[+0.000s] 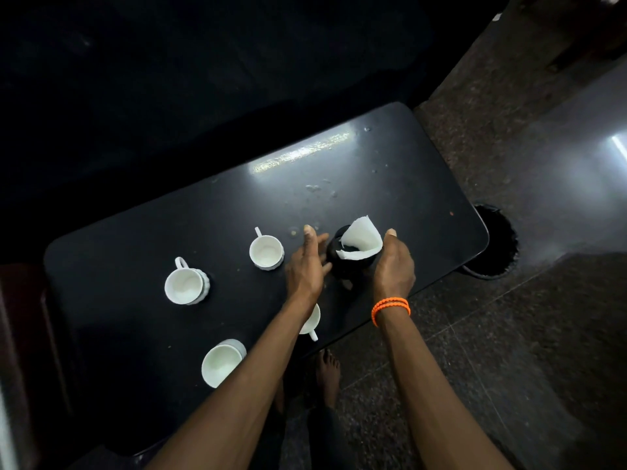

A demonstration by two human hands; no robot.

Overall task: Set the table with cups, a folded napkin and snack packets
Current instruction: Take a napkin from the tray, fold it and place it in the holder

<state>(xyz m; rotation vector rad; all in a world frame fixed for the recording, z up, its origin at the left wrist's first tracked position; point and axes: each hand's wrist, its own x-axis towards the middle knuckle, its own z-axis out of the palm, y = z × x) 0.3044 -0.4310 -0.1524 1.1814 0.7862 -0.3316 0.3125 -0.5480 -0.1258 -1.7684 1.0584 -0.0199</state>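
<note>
We see both hands cupped loosely about a dark holder [346, 266] bearing a white napkin [360, 241]; left hand [305, 266] open, right hand [393, 266] unclear; our left forearm half hides a fourth cup [311, 321] on the table [135, 252].

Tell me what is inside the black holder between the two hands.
A white folded napkin stands in the black holder, its upper part sticking out above the rim. Its lower part is hidden by the holder's wall, and whether anything else lies inside cannot be seen.
</note>
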